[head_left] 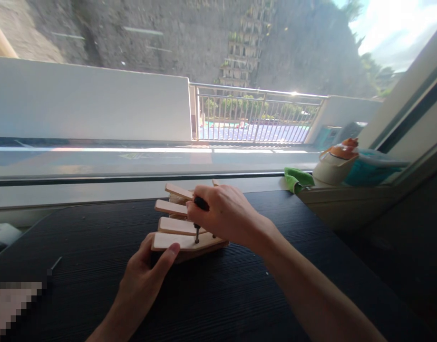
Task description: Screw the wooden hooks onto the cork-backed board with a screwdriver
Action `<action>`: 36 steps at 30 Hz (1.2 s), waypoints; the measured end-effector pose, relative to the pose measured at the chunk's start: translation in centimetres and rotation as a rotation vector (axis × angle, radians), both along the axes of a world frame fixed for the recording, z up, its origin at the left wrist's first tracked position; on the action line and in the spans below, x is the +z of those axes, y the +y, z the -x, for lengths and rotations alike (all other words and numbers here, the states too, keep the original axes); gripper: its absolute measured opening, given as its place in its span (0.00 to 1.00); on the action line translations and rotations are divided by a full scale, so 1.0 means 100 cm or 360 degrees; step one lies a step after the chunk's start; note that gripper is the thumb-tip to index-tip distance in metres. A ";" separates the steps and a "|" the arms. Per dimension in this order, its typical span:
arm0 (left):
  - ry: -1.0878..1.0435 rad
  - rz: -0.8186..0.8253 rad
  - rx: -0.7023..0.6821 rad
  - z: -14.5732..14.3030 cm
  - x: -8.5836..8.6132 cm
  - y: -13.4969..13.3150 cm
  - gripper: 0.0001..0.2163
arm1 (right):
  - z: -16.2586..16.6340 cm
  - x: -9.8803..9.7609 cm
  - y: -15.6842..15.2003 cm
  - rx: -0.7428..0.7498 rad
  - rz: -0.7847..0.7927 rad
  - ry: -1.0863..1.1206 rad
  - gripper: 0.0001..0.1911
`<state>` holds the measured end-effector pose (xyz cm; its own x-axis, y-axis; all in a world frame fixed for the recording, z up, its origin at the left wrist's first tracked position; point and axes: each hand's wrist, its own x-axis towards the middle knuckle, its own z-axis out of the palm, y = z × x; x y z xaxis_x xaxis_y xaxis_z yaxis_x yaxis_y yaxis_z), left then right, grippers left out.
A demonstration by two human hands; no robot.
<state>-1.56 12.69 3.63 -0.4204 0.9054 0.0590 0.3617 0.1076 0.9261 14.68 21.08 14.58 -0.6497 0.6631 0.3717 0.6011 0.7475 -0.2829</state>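
A small wooden piece with several slanted slats (173, 241) lies on the dark table. My left hand (150, 263) grips the left end of its nearest slat, the thumb pressed on top and the fingers around the side. In my right hand (221, 209) is a screwdriver (201, 203) with a black handle, held upright above the piece. Its metal tip meets a screw on the nearest slat. A second dark screw head (214, 235) shows to the right, partly under my hand. The right part of the wooden piece is hidden behind my right hand.
Beyond the black table (293, 275) runs a white window sill. On it to the right sit a green cloth (298, 179), a cream pot-like container (333, 167) and a teal tub (370, 168). At left are a thin metal rod (56, 263) and a white object (4, 233).
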 end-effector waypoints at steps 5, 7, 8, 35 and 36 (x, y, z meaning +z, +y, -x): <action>-0.0017 0.0020 0.0012 -0.001 0.002 0.001 0.22 | -0.007 0.005 -0.002 0.0218 0.0112 0.0004 0.12; -0.0015 -0.0005 0.0006 -0.001 0.001 0.001 0.20 | -0.010 0.008 -0.001 0.0308 0.0107 -0.0053 0.12; -0.0016 -0.0020 0.0006 -0.001 0.001 0.001 0.20 | -0.011 0.009 0.000 0.0327 0.0088 -0.0077 0.12; 0.0108 -0.0070 0.0034 0.002 -0.003 0.002 0.18 | -0.010 0.008 0.007 0.0192 0.0182 -0.0043 0.13; 0.0106 -0.0055 0.0042 0.002 -0.004 0.002 0.19 | -0.009 0.007 0.007 0.0156 0.0180 -0.0043 0.14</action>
